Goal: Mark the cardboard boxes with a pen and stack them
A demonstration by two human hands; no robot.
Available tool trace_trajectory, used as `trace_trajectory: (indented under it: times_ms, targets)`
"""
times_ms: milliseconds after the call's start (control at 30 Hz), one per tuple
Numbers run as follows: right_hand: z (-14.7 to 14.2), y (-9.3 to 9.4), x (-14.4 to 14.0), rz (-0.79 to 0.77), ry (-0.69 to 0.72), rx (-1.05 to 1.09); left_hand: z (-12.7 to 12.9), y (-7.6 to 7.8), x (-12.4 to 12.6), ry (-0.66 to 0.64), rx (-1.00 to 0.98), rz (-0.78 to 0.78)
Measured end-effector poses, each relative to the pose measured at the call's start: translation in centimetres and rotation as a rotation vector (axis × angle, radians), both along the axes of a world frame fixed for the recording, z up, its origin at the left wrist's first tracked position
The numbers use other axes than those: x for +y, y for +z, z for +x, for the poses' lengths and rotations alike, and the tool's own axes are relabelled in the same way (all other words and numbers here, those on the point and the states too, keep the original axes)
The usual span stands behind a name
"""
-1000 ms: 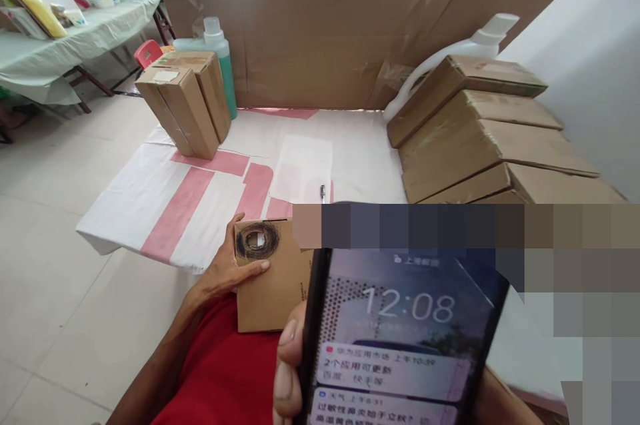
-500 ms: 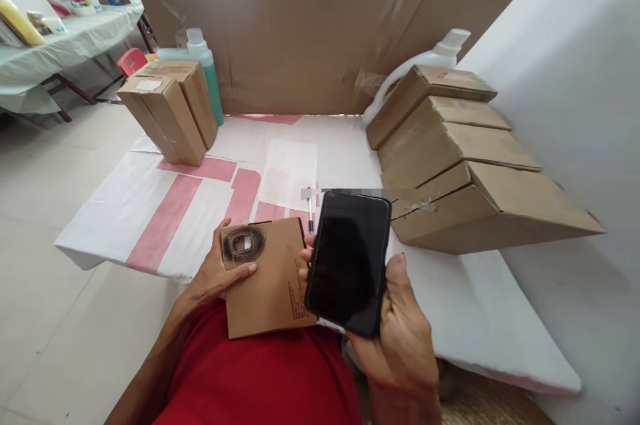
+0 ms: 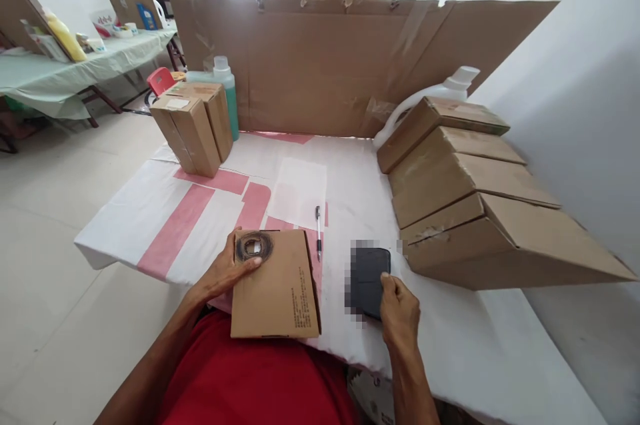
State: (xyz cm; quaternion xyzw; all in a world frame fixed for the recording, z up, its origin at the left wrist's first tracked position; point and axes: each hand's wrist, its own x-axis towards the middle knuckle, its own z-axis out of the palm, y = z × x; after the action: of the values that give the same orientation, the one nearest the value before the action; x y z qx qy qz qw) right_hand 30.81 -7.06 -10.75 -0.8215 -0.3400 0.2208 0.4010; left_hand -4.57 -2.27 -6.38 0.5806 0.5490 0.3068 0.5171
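Head view: your left hand [image 3: 227, 272] lies flat, fingers spread, on the near cardboard box [image 3: 275, 285], thumb by its dark ring mark. Your right hand [image 3: 400, 310] rests on the black phone [image 3: 369, 272] lying on the cloth. Between both hands lies a pen [image 3: 318, 238]; stacked boxes [image 3: 465, 192] sit just beyond your right hand.

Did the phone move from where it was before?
Yes. The phone went down from in front of the camera onto the table, beside the pen, with the right hand on it.
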Motion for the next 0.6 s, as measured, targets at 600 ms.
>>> trace_trajectory:
  times_ms: [600]
  targets:
    - [-3.3, 0.6, -4.1, 0.050, 0.558, -0.396, -2.0, -2.0, -8.4, 0.158, 0.073, 0.068]
